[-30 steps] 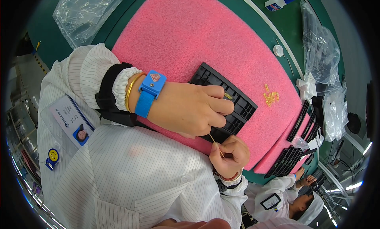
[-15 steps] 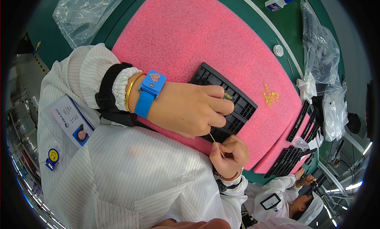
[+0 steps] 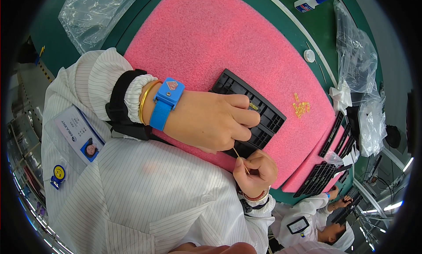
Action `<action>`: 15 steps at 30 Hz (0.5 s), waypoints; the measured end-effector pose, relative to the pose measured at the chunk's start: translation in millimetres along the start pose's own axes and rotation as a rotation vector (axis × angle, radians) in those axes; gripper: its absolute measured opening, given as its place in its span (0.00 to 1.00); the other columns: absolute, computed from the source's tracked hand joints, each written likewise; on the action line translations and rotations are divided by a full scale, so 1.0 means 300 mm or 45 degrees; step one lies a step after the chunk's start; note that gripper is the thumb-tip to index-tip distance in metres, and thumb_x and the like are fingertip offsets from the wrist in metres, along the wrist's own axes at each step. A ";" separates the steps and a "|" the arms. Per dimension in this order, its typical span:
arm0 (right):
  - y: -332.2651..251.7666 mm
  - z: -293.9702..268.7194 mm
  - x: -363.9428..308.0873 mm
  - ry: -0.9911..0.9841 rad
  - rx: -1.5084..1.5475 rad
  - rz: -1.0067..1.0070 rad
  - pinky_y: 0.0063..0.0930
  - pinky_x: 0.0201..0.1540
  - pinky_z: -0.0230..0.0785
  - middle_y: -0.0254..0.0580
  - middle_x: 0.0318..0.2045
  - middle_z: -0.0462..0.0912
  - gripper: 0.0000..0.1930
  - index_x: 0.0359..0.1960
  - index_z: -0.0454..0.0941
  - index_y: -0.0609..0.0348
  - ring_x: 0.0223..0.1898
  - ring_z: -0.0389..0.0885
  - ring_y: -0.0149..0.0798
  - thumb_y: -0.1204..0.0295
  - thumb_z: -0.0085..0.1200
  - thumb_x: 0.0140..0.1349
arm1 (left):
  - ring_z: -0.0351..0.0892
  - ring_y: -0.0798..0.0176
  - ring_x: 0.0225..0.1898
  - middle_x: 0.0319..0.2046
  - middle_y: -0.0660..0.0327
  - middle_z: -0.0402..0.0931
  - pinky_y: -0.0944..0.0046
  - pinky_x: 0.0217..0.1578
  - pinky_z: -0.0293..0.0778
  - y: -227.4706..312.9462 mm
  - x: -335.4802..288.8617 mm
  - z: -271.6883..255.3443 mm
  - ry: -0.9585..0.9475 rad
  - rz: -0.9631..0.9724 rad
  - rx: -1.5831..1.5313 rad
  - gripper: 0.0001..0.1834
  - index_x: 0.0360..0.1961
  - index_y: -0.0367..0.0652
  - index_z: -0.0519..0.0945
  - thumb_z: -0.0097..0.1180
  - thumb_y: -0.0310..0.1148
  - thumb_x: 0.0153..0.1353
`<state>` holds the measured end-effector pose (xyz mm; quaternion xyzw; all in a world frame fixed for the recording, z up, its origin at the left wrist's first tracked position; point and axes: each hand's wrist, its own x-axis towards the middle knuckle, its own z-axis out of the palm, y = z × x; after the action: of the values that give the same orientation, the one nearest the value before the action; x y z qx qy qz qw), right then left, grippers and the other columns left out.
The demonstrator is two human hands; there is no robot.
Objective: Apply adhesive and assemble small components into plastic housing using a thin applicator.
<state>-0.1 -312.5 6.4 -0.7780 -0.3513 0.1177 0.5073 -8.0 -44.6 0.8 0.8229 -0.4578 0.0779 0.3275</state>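
Head view: porous pink foam (image 3: 206, 30) lies on the smooth green bench (image 3: 318, 27), with small glossy yellow pieces (image 3: 301, 108) scattered right of centre. Mid-frame sits a rigid black tray (image 3: 273, 121), rectangular and ribbed into cells. The left hand (image 3: 211, 120) curls over it, its grip hidden; below right, the right hand (image 3: 257, 169) pinches a thin, straight, tan stick (image 3: 237, 154)

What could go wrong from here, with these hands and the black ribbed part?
The left hand covers some of the black ribbed part, so a slip there might go unseen. The thin stick pinched in the right hand could perhaps snap if pressed hard. The small yellow pieces lie loose on the pink foam and might scatter if brushed.
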 end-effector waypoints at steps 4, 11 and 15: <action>0.003 0.001 -0.003 0.015 0.002 0.004 0.28 0.19 0.61 0.39 0.15 0.75 0.15 0.22 0.73 0.60 0.15 0.73 0.37 0.85 0.72 0.50 | 0.72 0.61 0.46 0.33 0.69 0.74 0.59 0.49 0.67 0.001 -0.001 0.002 0.004 0.000 0.007 0.07 0.22 0.44 0.83 0.64 0.36 0.46; 0.006 0.000 -0.011 0.043 0.036 0.020 0.27 0.18 0.60 0.39 0.15 0.75 0.15 0.22 0.73 0.61 0.15 0.73 0.36 0.85 0.72 0.49 | 0.71 0.61 0.45 0.33 0.68 0.74 0.59 0.49 0.67 0.001 0.002 -0.004 -0.006 0.007 0.041 0.07 0.23 0.45 0.84 0.64 0.36 0.45; 0.001 -0.003 -0.004 0.027 0.032 0.017 0.27 0.18 0.61 0.40 0.15 0.76 0.15 0.22 0.73 0.61 0.14 0.73 0.36 0.85 0.72 0.49 | 0.71 0.61 0.45 0.32 0.68 0.73 0.59 0.49 0.67 0.000 0.002 -0.001 0.011 0.013 0.063 0.07 0.22 0.46 0.83 0.64 0.37 0.45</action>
<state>-0.3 -314.0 6.2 -0.7752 -0.3392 0.1172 0.5198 -7.6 -44.9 1.4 0.8279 -0.4586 0.0946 0.3086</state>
